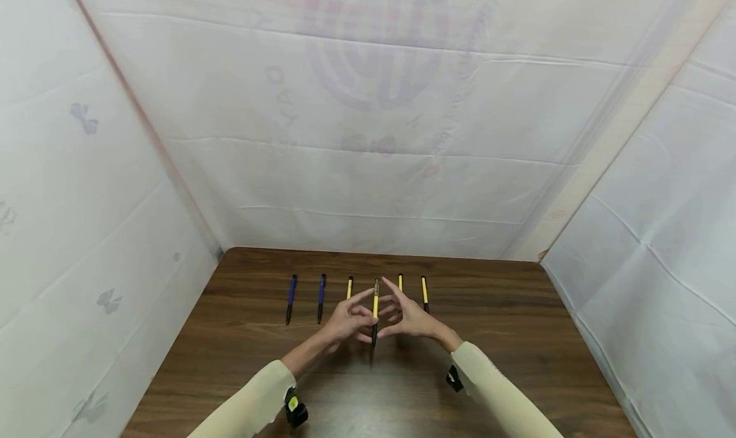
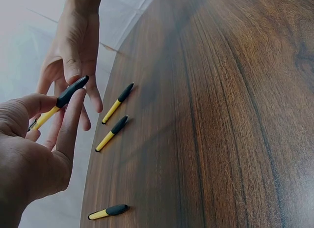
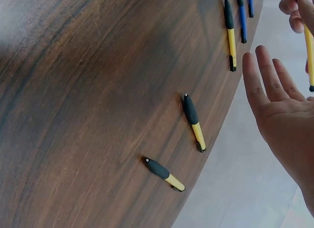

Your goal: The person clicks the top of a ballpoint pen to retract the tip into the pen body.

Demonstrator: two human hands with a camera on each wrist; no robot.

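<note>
Altogether there are six pens in the head view: two blue pens and four yellow ones, counting the yellow pen [image 1: 375,311] held up in the middle. That held pen serves as the marker for everything else. It stands nearly upright above the wooden table [image 1: 517,336], black grip end down, yellow barrel up.

The left hand [image 1: 347,321] pinches the held pen between thumb and fingertips; in the left wrist view the thumb and a finger close on its dark grip section [image 2: 71,91]. The right hand [image 1: 407,317] is just beside the pen on its other side, fingers straight and spread, palm turned toward it. Whether its fingertips touch the barrel cannot be told; the right wrist view shows that palm flat and holding nothing [image 3: 284,115].

To the left of the held pen lie three pens in a row on the table: one yellow pen [image 1: 349,288] nearest, then a blue pen [image 1: 321,297], then the far blue pen [image 1: 291,299]. To the right of it lie two more yellow pens, one [image 1: 400,281] partly hidden behind the right hand and one [image 1: 424,294] farther out. All five lie parallel, pointing away from the person, and well apart from one another.

The row sits near the table's far edge, which meets the white sheet wall [image 1: 368,170]. White sheeting also closes both sides. Bare wood stretches wide to either side of the row and toward the person, beneath both sleeves.
</note>
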